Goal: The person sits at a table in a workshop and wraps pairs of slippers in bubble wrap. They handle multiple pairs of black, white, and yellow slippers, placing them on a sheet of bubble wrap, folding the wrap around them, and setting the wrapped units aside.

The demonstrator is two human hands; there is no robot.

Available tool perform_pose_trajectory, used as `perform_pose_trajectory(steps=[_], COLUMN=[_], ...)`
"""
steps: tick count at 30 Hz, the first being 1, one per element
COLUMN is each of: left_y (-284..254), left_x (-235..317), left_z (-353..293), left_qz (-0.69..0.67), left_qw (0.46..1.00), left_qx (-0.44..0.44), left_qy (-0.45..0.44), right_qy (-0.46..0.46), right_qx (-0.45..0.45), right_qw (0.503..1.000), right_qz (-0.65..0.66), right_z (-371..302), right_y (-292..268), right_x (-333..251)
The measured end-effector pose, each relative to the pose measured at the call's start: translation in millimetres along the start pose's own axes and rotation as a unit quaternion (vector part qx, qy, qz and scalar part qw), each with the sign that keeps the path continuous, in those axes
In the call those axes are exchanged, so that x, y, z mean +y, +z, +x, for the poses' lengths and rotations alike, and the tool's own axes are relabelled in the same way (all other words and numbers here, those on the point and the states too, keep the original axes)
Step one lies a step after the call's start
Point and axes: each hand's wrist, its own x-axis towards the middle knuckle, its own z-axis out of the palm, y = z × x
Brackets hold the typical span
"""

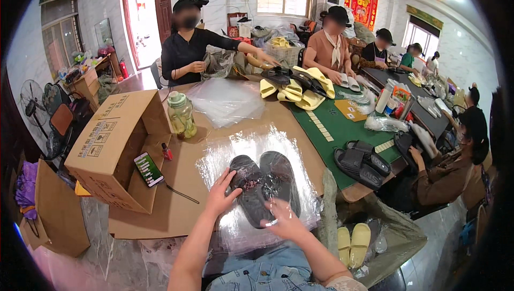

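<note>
A pair of black slide sandals lies in front of me, the left slide (247, 201) and the right slide (278, 166) side by side. Clear, glossy film covers them at least partly, and a stack of clear plastic bags (289, 135) lies beneath. My left hand (219, 193) touches the left slide's outer edge, fingers stretched and thumb apart. Over the heel area, my right hand (285, 221) rests on the film with its fingers spread, slightly blurred. Which bag layer the slides are in, I cannot tell.
Left stands an open cardboard box (115, 146), with a phone (148, 170) and a glass jar (182, 115) nearby. Yellow slides (309, 99) are piled ahead. More black slides (362, 163) sit on the green mat (316, 122). Co-workers surround the tables; a sack (393, 237) stands right.
</note>
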Motion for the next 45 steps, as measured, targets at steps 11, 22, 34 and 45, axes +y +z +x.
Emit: perform_pose_trajectory(steps=[11,22,34,45], left_y=[1,2,15,9], left_x=[-8,-3,-19,-10], left_z=[-2,0,-1,0], left_qz=[0.01,0.068,0.154,0.151], left_qw=[1.0,0.997,0.986,0.986], left_qx=[0.0,-0.025,-0.062,-0.053], left_qy=[0.002,0.04,0.012,0.041], right_qy=[0.223,0.175,0.186,0.498], right_qx=[-0.009,0.053,-0.023,-0.391], right_qw=[0.975,0.974,0.977,0.731], right_qz=[-0.023,-0.136,-0.096,-0.254], right_z=[74,103,-28,-186], right_y=[-65,50,-84,-298], right_x=[-29,57,72,123])
